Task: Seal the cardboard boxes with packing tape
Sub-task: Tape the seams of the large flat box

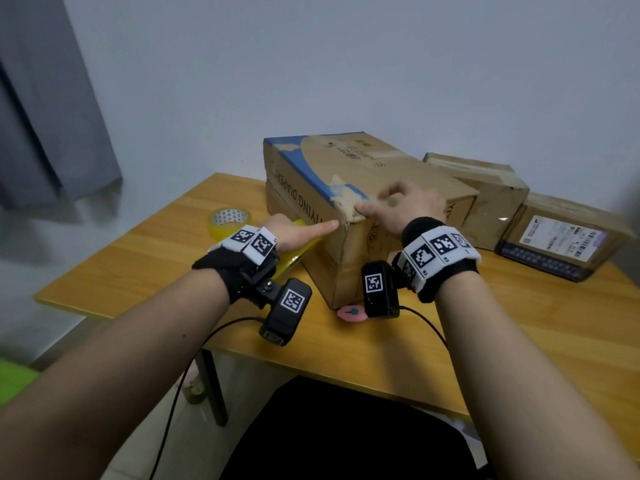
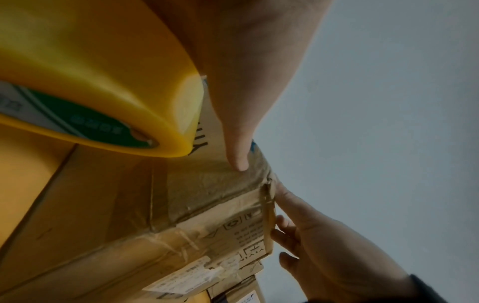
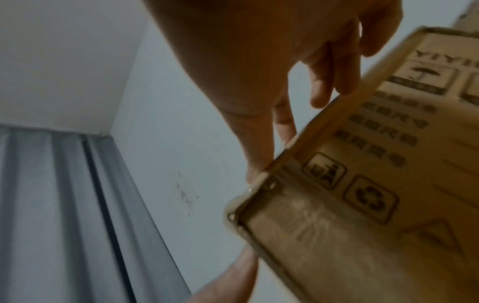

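On the wooden table [image 1: 138,258], a spare tape roll [image 1: 229,220] is seen at the far left, and the yellow tape roll [image 2: 98,86] is held in the left hand [image 1: 294,233], whose straight forefinger is pressed on the near top corner of the large cardboard box [image 1: 346,188]. Tape is apparently being smoothed there, and 1 firm rub over the edge is called for next. The right hand [image 1: 408,206], loosely curled and holding nothing, is laid on that same corner, while 2 smaller boxes [image 1: 519,209] crowd the right, leaving room only at the left and front.
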